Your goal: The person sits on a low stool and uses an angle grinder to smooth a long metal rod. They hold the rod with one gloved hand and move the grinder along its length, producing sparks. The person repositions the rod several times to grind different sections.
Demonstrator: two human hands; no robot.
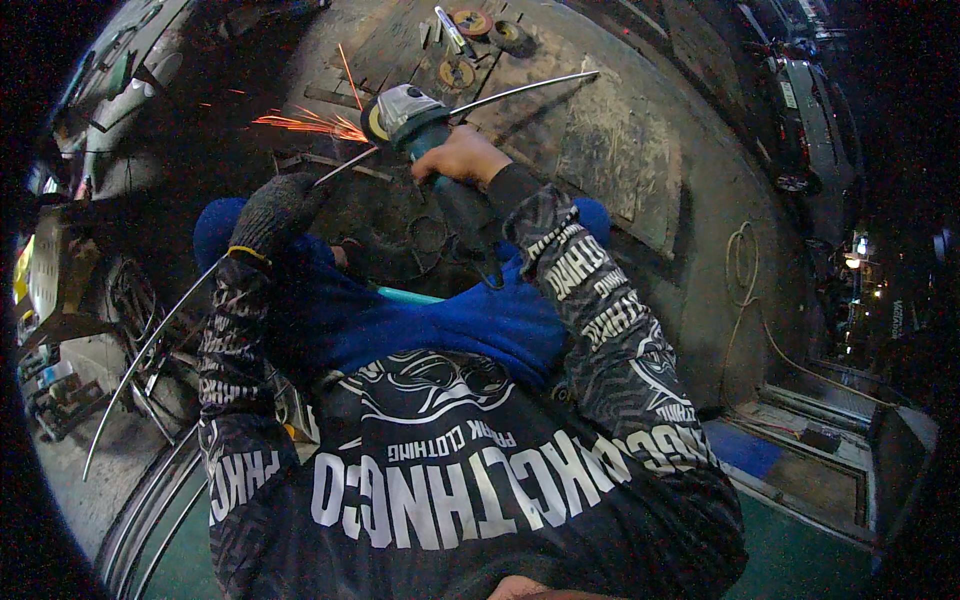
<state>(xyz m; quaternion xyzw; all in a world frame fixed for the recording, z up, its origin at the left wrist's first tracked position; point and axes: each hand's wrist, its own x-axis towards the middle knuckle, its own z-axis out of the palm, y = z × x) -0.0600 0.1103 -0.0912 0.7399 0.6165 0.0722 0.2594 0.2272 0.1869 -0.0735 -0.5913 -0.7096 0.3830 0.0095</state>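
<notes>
My right hand [465,155], bare, is wrapped round the body of an angle grinder [412,115] with a grey head guard and a teal and dark body. The grinder's disc meets a thin metal rod [340,168], and orange sparks [310,125] fly off to the left. In a dark grey knit glove, my left hand [275,210] is closed round the same rod, left of the disc. One end of the rod curves down to the lower left; the other seems to run on past the grinder to the upper right. The grinder hides where they join.
Beyond the grinder lie round discs [457,73], a ring-shaped roll [512,37] and a marker [452,30]. A scuffed flat sheet [625,150] is on the right. A pale hose [742,280] loops over the floor. Several bent rods [150,520] lie at lower left.
</notes>
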